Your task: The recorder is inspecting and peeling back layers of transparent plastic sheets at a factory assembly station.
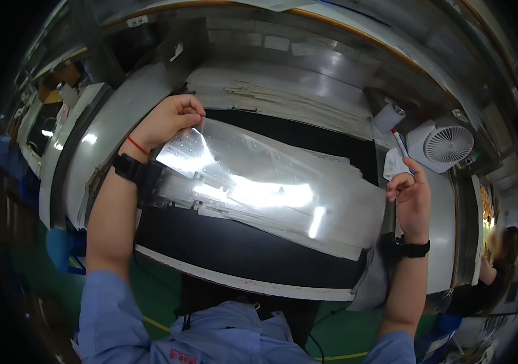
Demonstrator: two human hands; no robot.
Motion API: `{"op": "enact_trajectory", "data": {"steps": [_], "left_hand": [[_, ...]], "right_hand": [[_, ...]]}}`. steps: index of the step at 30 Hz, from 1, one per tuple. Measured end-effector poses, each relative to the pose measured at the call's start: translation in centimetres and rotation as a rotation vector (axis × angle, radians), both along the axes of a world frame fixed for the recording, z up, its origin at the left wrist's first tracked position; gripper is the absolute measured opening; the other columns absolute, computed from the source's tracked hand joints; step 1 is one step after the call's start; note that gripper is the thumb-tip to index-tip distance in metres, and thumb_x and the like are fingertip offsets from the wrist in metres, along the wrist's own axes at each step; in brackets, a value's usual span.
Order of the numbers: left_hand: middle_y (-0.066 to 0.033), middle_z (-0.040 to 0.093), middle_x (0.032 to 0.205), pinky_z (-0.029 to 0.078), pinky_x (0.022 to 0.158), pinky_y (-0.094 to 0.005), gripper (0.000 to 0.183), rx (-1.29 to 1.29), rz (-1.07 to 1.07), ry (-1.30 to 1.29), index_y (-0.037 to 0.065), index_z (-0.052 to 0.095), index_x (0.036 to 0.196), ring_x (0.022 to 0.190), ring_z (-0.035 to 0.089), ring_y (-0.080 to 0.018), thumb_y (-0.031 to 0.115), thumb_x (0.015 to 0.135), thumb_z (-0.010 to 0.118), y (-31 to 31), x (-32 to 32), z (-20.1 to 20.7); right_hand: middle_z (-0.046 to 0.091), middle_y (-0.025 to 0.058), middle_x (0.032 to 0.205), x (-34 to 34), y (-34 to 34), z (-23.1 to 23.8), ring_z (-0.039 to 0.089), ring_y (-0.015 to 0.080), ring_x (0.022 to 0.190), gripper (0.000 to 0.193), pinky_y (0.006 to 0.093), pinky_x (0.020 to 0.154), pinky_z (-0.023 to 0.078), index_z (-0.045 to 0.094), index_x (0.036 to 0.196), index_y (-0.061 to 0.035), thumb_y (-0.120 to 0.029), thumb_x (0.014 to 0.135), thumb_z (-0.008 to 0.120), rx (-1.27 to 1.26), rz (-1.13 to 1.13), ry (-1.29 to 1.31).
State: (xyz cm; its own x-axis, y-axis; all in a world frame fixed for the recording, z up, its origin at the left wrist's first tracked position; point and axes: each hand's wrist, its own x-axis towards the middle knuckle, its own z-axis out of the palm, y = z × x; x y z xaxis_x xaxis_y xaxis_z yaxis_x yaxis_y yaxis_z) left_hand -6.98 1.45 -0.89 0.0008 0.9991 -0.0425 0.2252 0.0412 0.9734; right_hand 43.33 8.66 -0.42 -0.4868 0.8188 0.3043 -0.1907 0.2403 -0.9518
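My left hand [173, 121] is closed in a pinch on the upper left corner of a clear plastic sheet [253, 151]. The sheet slants over a stack of similar thin sheets [338, 242], and bright light reflects off it. Small round marks show near its left end. Just off the sheet's right edge is my right hand [412, 197], its fingers apart and partly curled, the index raised; I see nothing held in it. A red-capped marker [399, 142] lies just beyond its fingertips. The stack rests on a black mat [241, 252].
More sheets [271, 100] are piled along the back of the white-edged table [241, 284]. A white fan [444, 145] and a pale bottle [389, 117] stand at the back right. Grey cloth [371, 285] hangs at the near right corner. Another person [501, 267] is at the far right.
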Motion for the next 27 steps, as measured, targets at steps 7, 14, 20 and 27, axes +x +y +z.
{"op": "enact_trajectory", "data": {"steps": [7,14,20,27], "left_hand": [[-0.0048,0.067,0.082,0.042,0.052,-0.0166,0.009,-0.005,-0.183,-0.043,0.001,0.061,0.095,0.056,0.05,-0.0026,0.005,0.088,0.063,-0.1,0.8,-0.2],[-0.0021,0.068,0.081,0.041,0.052,-0.0141,0.01,-0.004,-0.15,-0.057,0.002,0.06,0.095,0.06,0.054,-0.0006,0.005,0.087,0.064,-0.6,1.4,-0.2],[-0.0023,0.068,0.082,0.043,0.054,-0.0143,0.009,0.004,-0.162,-0.079,0.003,0.061,0.095,0.066,0.058,-0.0016,0.005,0.087,0.065,-0.5,1.5,-0.3],[-0.0013,0.067,0.083,0.042,0.057,-0.016,0.008,0.009,-0.08,-0.17,0.003,0.061,0.093,0.065,0.055,-0.002,0.005,0.087,0.065,-0.9,2.6,-0.4]], "right_hand": [[0.063,0.0096,0.092,0.4,-0.6,2.0,0.058,0.0136,0.079,0.057,0.0259,0.072,0.045,0.046,0.129,0.0027,-0.042,0.095,0.054,0.172,-0.007,-0.202],[0.061,0.0089,0.092,0.2,-3.1,8.5,0.057,0.015,0.083,0.049,0.0282,0.075,0.045,0.051,0.123,0.003,-0.033,0.092,0.061,0.366,-0.143,-0.266],[0.062,0.0119,0.101,-6.0,-7.6,11.0,0.059,0.0192,0.092,0.051,0.0309,0.083,0.045,0.055,0.119,0.0033,-0.031,0.083,0.067,0.304,-0.012,-0.509],[0.061,0.0157,0.103,-13.7,-5.0,3.7,0.058,0.0271,0.095,0.041,0.0326,0.084,0.044,0.057,0.118,0.003,-0.018,0.084,0.066,0.562,0.159,-0.752]]}}
